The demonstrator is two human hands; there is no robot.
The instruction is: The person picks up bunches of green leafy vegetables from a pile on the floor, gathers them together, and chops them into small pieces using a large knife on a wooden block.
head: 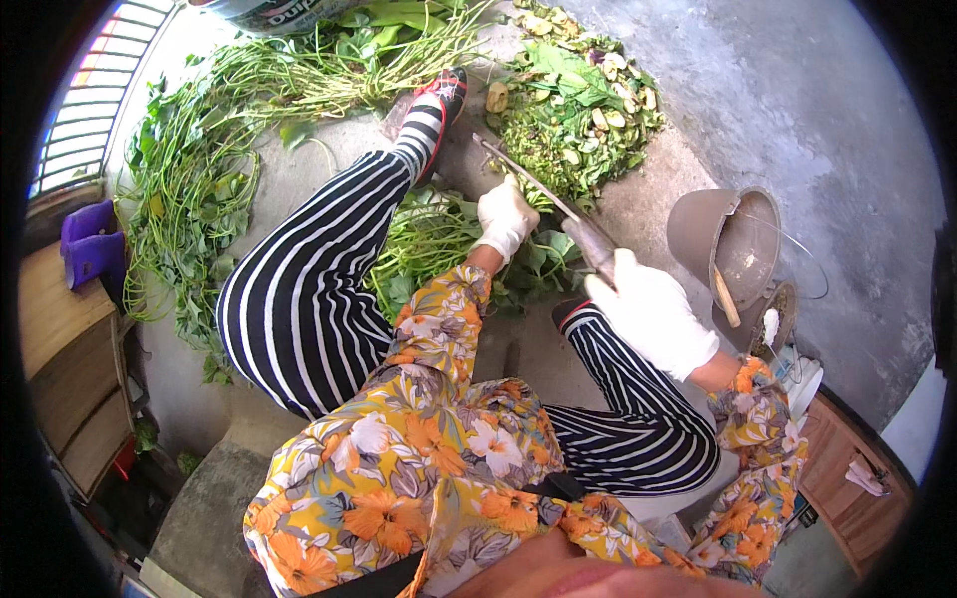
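Note:
My left hand (pixel 508 217), in a white glove, is closed around a bunch of leafy green vines (pixel 426 232) lying between my legs. Some cut ends poke out past its fingers. My right hand (pixel 650 314), also gloved, grips a long-bladed knife (pixel 534 179) by its thick, greyish handle end. The blade slants up and left, just beyond my left hand. On the floor past the blade spreads a heap of chopped greens (pixel 568 119), mixed with pale sliced pieces and larger leaves.
Long uncut vines (pixel 202 157) curve along the left and far side. A printed bucket (pixel 277 15) stands at the top. To the right are a tipped brown bucket (pixel 703 232) with a wooden-handled tool (pixel 725 295) and a smaller container (pixel 774 321). Purple boots (pixel 93 247) rest on a wooden cabinet (pixel 75 321).

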